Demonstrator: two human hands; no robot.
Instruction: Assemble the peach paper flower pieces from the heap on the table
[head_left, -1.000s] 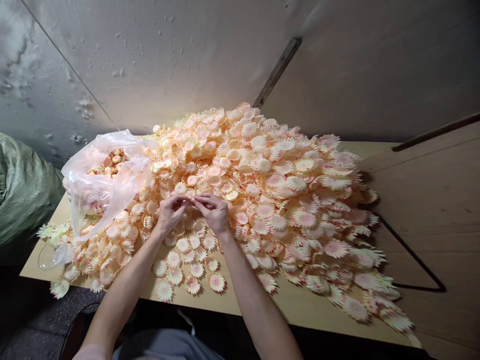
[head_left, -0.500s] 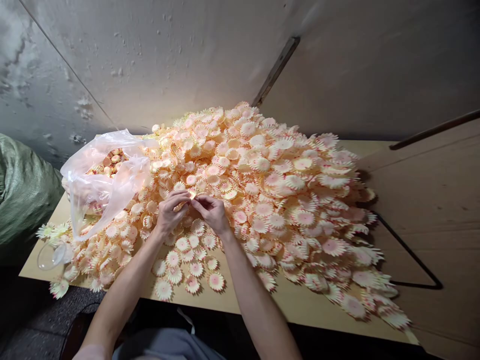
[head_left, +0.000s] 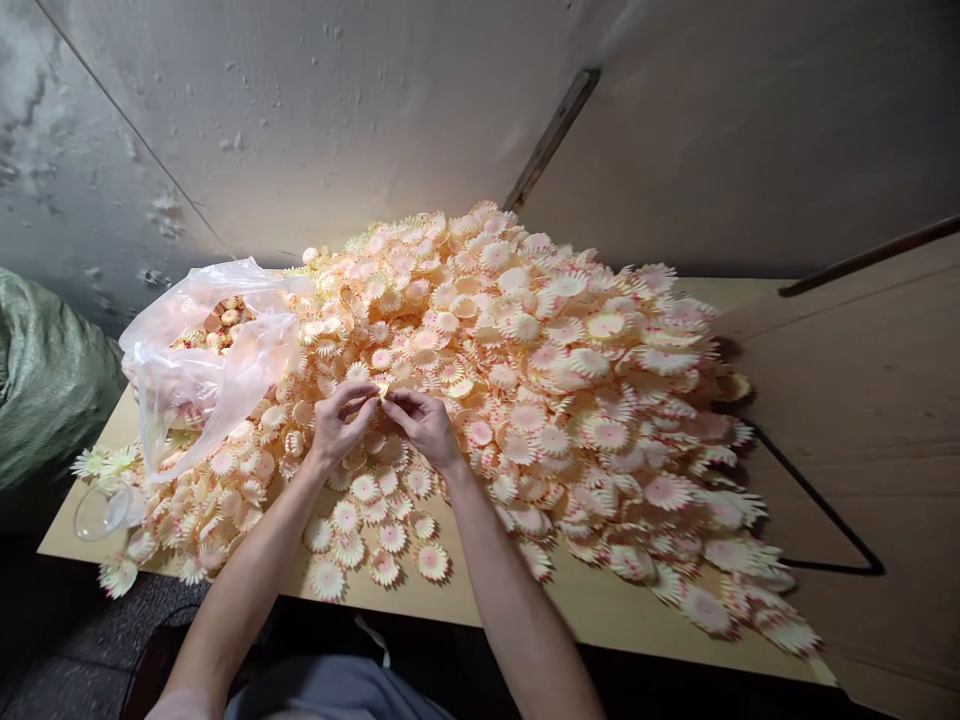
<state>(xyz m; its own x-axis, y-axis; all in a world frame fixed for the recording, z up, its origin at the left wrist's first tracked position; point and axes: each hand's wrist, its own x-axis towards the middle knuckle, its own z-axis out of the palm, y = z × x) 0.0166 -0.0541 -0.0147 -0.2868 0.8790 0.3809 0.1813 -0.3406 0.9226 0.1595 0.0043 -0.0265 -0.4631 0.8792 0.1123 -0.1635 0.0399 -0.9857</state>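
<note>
My left hand (head_left: 341, 423) and my right hand (head_left: 421, 424) meet over the near side of a heap. Between their fingertips is a small cream flower head (head_left: 382, 391) with a toothed edge, pinched from both sides and partly covered by the fingers. Around them spreads a large pile of similar pale flower heads (head_left: 525, 330) with pink centres and pink-tipped petals. Between my forearms, several loose flower heads (head_left: 391, 537) lie flat on the tabletop.
A thin clear plastic bag (head_left: 262, 375), holding small curled flower heads (head_left: 229, 320), rests at the left of the table (head_left: 435, 600). Nearby lies a clear plastic cup (head_left: 101, 512). A green sack (head_left: 52, 400) stands at far left, cardboard (head_left: 862, 420) at right, a wall (head_left: 337, 120) behind.
The fingers of my left hand have shifted slightly around the small flower head, thumb and index now more apart from the palm. Both hands stay in nearly the same place.
</note>
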